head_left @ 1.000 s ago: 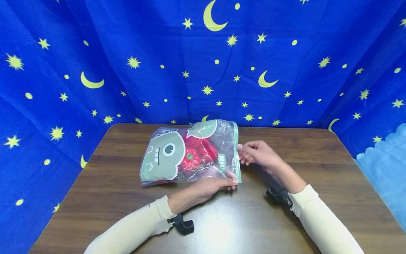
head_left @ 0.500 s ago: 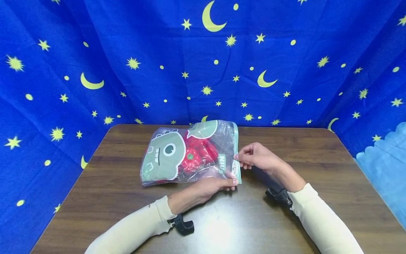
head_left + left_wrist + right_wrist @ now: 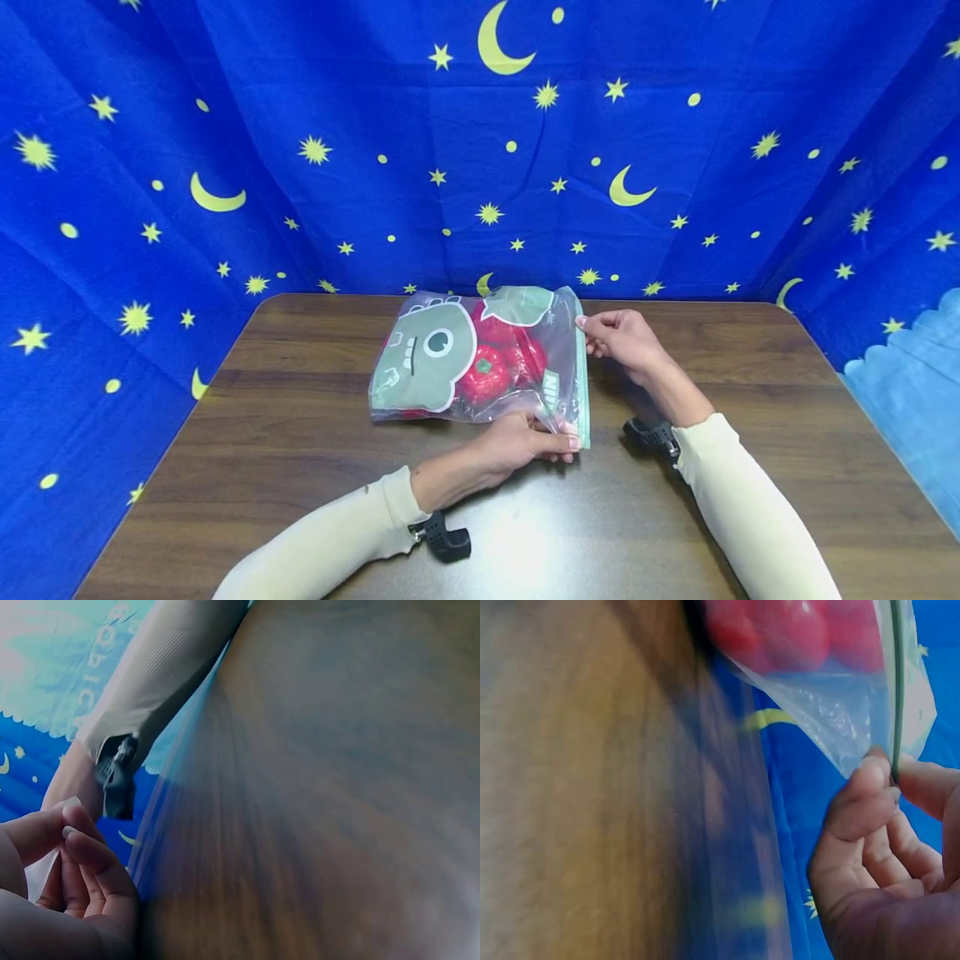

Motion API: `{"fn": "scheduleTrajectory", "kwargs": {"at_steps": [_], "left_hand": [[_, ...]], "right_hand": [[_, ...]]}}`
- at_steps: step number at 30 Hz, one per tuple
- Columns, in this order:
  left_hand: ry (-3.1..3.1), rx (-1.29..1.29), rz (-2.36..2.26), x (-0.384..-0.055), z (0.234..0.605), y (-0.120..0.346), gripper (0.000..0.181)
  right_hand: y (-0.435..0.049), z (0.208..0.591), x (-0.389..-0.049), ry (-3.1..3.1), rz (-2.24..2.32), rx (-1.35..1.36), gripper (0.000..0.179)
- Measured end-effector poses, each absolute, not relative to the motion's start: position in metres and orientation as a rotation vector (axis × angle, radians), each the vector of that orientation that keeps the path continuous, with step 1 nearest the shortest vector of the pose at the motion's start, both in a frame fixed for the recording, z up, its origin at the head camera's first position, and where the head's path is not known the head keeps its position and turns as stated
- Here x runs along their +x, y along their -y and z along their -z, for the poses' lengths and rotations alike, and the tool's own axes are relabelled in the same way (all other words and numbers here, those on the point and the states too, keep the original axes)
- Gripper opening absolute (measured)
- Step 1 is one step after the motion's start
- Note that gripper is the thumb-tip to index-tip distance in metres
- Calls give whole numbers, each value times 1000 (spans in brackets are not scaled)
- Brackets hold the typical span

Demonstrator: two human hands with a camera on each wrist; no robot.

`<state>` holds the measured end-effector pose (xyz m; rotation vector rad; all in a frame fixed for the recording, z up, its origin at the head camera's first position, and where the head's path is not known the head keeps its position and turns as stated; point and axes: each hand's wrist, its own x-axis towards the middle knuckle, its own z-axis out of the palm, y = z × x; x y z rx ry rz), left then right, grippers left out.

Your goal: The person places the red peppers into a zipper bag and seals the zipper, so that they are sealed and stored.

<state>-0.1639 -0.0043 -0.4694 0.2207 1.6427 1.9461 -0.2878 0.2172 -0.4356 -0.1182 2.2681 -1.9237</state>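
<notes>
A clear zip bag [image 3: 427, 358] with a green one-eyed monster print lies sideways over the table. Inside it show several shiny red rounded pieces [image 3: 483, 375], one with a green stem spot like a bell pepper. Its green zip edge [image 3: 582, 383] faces right. My left hand [image 3: 517, 442] pinches the near corner by that edge, thumb on top. At the far part of the same edge, my right hand [image 3: 626, 342] pinches the strip between thumb and forefinger. The right wrist view shows those fingertips [image 3: 866, 780] on the strip.
The brown wooden table [image 3: 300, 500] has a bright glare spot near the front. Behind it hangs a blue curtain [image 3: 420, 108] with yellow moons and stars. A light blue scalloped cloth [image 3: 915, 367] hangs at the right. Each wrist wears a black camera mount [image 3: 446, 537].
The bag has shifted right and turned slightly, with my left hand on its corner. My right hand has moved from the middle of the zip edge toward its far end.
</notes>
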Motion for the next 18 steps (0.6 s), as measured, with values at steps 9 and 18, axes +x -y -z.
{"fn": "scheduleTrajectory", "kwargs": {"at_steps": [9,18], "left_hand": [[-1704,250,-1901,-156,467,-14,12],[-1680,279,-1931,-158,468,-32,6]], "right_hand": [[-223,439,-310,-2377,2152,66,23],[-222,439,-318,-2365,2298,384,25]]}}
